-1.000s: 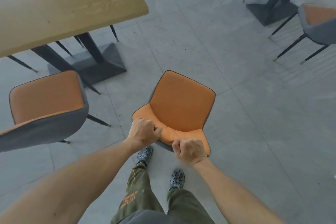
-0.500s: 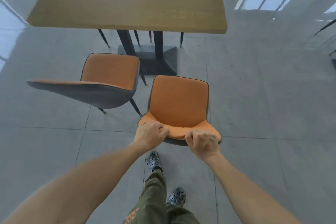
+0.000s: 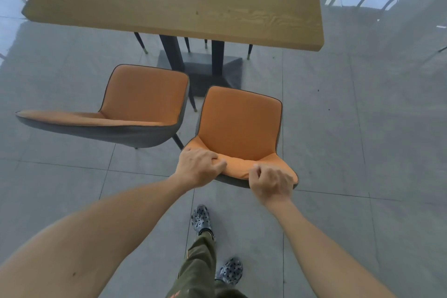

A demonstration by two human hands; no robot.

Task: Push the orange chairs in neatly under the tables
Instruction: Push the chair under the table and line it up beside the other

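Since half a second ago the held orange chair [image 3: 239,126] has come closer to the wooden table [image 3: 179,0], its seat now facing the table's near edge, and the view has drawn in on both. The left hand [image 3: 197,167] is clamped on the left end of the chair's backrest top, fingers curled over the orange padding, thumb side toward the middle. The right hand [image 3: 271,181] is closed on the right end of the same backrest, knuckles up, the two hands apart with a stretch of padding between them. This chair stands on the grey tiled floor [image 3: 362,140], short of the table, its seat front near the dark pedestal base [image 3: 208,68] but not yet under the tabletop. A second orange chair [image 3: 142,101] stands just to its left, turned at an angle, its grey-backed rest swung out to the left; the two seats are near each other but apart. Thin dark legs of other chairs show under the table's far side. Below, the person's patterned shoes [image 3: 200,219] and olive trousers [image 3: 198,271] are visible.
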